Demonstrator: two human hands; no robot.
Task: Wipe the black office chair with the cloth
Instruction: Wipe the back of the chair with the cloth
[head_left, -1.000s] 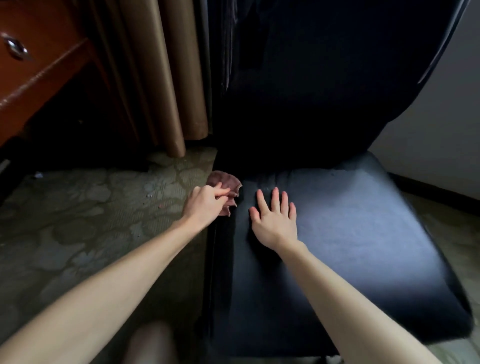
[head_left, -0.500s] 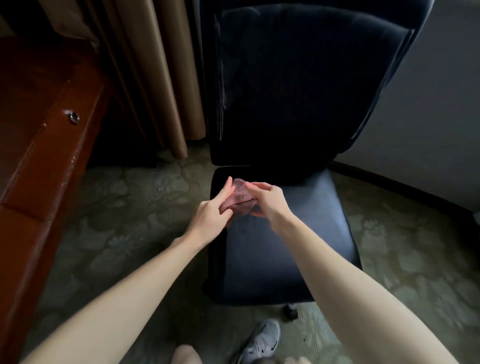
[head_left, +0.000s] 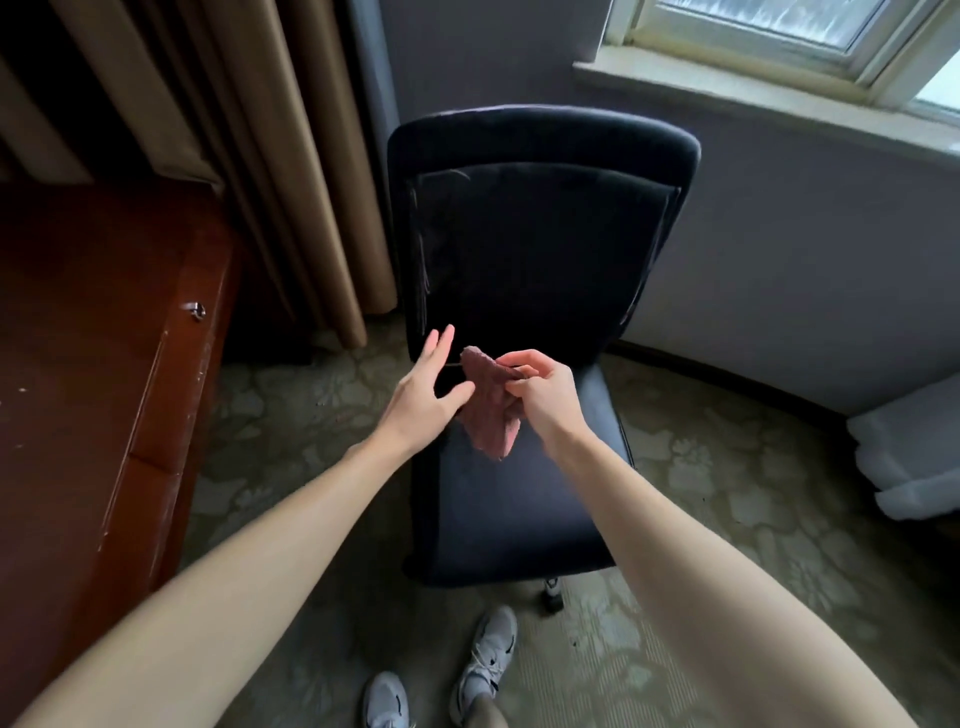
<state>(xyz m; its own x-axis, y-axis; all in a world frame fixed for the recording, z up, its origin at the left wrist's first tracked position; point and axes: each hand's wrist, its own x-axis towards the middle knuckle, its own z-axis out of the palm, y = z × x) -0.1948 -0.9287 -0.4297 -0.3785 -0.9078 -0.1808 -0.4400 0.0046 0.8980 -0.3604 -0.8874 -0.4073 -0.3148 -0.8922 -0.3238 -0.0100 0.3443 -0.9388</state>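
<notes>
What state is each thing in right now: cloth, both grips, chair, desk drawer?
cloth: pinched at its top, hanging loose over the seat, not wiping.
right grip: pinches the cloth.
left grip: open, fingers straight, beside the cloth, holds nothing.
black office chair: upright, seat bare.
desk drawer: shut.

The chair (head_left: 519, 249) is standing at the centre of the frame, back toward the top, seat toward the bottom. The cloth (head_left: 491, 410) is hanging above the rear of the seat, pinched by the right hand (head_left: 545, 395), with the left hand (head_left: 423, 395) just left of it. The counter (head_left: 93, 364) is filling the left edge, the curtain (head_left: 249, 156) is hanging at upper left, the window (head_left: 779, 31) is sitting at upper right, and two shoes (head_left: 488, 660) are standing on the floor (head_left: 727, 519) at bottom centre.
</notes>
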